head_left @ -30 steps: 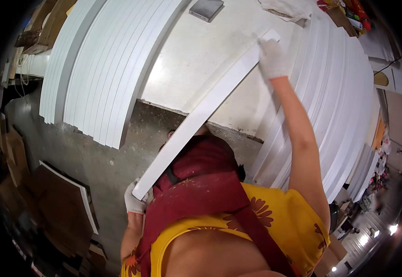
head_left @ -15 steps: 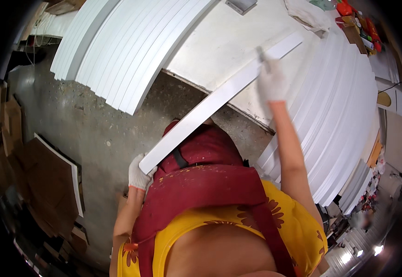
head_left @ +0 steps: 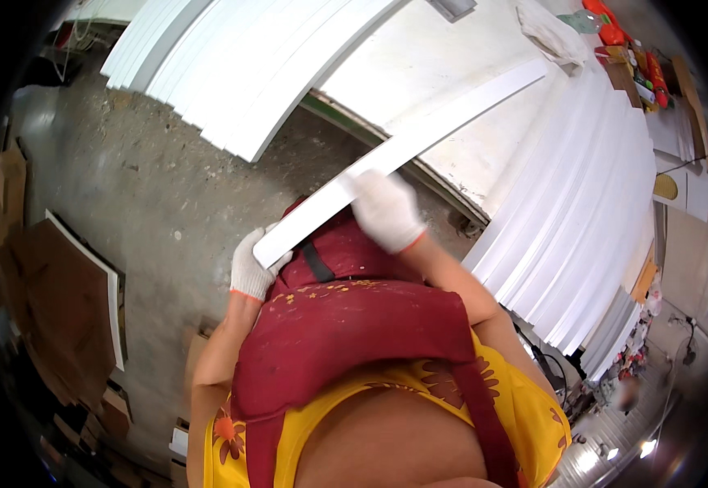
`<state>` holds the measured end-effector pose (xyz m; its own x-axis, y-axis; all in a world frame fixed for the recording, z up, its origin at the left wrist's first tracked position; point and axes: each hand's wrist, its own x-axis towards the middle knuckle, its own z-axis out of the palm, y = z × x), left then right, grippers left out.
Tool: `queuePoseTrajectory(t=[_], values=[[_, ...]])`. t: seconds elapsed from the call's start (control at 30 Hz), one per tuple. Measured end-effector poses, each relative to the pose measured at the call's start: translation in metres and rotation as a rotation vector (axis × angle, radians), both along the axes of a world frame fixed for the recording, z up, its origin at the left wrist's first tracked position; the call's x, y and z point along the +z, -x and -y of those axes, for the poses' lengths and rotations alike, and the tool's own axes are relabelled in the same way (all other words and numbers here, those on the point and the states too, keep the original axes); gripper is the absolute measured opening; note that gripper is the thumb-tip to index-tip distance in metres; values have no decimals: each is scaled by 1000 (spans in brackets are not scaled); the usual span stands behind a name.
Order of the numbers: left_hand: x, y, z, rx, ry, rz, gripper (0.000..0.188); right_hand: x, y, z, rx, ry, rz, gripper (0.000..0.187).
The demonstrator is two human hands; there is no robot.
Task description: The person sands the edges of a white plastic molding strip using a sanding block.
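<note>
A long white strip (head_left: 403, 150) slants from my lap up to the white worktable (head_left: 427, 65), where its far end rests. My left hand (head_left: 255, 262), in a white knitted glove, is closed round the strip's near end. My right hand (head_left: 386, 210), gloved alike, lies against the strip's right edge, not far from the left. Its fingers look curled but are smeared by motion. Whatever may be inside them is hidden.
White strips (head_left: 256, 65) lie side by side at the upper left, overhanging the table edge. Another row of white strips (head_left: 570, 220) covers the right. A white cloth (head_left: 545, 32) lies at the back. Brown boards (head_left: 61, 309) stand at the left on the grey floor (head_left: 167, 236).
My right hand has come down along the strip from near its far end toward my lap. A small greyish thing showed at its fingertips before. My left hand keeps hold of the near end.
</note>
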<state>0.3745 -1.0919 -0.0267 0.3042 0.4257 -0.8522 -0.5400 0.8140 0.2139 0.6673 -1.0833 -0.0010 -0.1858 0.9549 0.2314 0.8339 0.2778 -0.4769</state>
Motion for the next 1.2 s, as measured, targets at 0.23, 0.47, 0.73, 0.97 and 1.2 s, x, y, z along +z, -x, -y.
queuePoseTrajectory(t=[0.23, 0.47, 0.73, 0.97, 1.2], values=[[-4, -24, -8, 34, -96, 159, 45, 3, -140, -67, -609, 68, 304, 43], [-11, -24, -7, 105, -21, 237, 47, 7, 74, 20, 148, 169, -7, 35], [-19, -28, -9, 183, -56, 488, 58, -11, -82, -38, -560, 85, -52, 45], [-42, -33, -10, 231, -47, 629, 54, 3, 71, 21, 91, 40, -4, 32], [-25, -33, -20, 202, -49, 508, 53, 20, -21, -8, -579, 414, -488, 37]])
